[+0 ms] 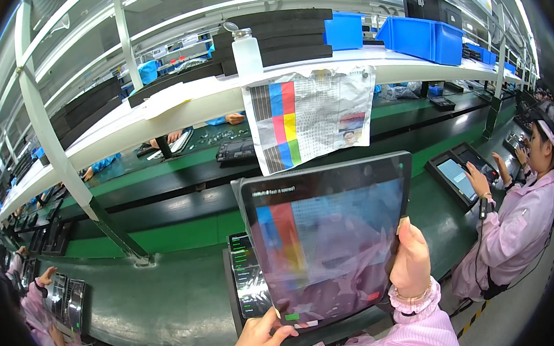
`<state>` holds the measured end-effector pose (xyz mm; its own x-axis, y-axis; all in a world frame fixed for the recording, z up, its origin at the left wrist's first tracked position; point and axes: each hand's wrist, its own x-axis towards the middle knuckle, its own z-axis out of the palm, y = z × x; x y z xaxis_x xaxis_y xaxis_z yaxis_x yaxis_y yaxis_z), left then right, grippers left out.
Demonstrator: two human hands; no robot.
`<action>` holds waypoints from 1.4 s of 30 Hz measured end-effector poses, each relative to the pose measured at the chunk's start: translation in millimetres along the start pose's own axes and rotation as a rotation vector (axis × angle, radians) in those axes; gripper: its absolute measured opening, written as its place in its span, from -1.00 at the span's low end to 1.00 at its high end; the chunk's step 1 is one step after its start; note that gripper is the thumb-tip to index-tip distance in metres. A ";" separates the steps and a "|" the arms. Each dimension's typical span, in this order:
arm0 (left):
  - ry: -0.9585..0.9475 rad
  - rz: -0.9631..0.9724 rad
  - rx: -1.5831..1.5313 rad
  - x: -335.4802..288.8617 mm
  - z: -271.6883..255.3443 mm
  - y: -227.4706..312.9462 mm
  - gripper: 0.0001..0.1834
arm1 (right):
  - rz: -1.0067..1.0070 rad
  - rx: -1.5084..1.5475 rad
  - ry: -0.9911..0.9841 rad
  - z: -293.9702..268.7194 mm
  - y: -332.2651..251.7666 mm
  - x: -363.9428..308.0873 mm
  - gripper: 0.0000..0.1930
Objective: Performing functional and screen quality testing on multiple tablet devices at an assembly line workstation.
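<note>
I hold a black tablet [333, 246] raised above the bench, its lit screen facing me. The screen shows coloured bands like those of a paper chart hanging behind it, with a small green button and a red button near the bottom. My right hand [411, 260] grips the tablet's right edge, thumb along the side. At the lower left corner, beside the green button, my left hand [259, 338] holds the edge with bent fingers. The creased colour chart [312, 122] hangs from the shelf edge just past the tablet. A second device with a lit screen [249, 274] lies in a black tray, partly hidden.
A green bench [152, 310] runs left to right. Above stands a white shelf [213, 87] with a white pump bottle [247, 54], black foam slabs [293, 37] and blue bins [422, 39]. A slanted post [74, 161] rises at left. Co-workers handle devices on both sides.
</note>
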<state>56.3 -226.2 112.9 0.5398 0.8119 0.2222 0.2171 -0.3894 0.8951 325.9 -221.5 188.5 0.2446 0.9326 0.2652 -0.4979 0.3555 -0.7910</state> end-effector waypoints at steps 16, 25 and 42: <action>-0.016 -0.059 -0.077 3.2 1.1 8.5 -0.83 | -0.005 0.017 0.032 3.6 1.4 2.0 -0.71; -0.057 -0.131 -0.080 7.9 1.7 2.7 -0.82 | -0.002 0.021 0.030 0.4 3.8 3.6 -0.70; 0.173 0.015 0.137 24.2 -7.8 5.7 -0.67 | 0.067 0.137 -0.106 -9.5 15.3 1.7 -0.64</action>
<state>64.2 -205.4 126.5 0.3984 0.8635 0.3091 0.3248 -0.4480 0.8329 326.6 -215.1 171.6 0.1220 0.9532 0.2768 -0.6205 0.2909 -0.7283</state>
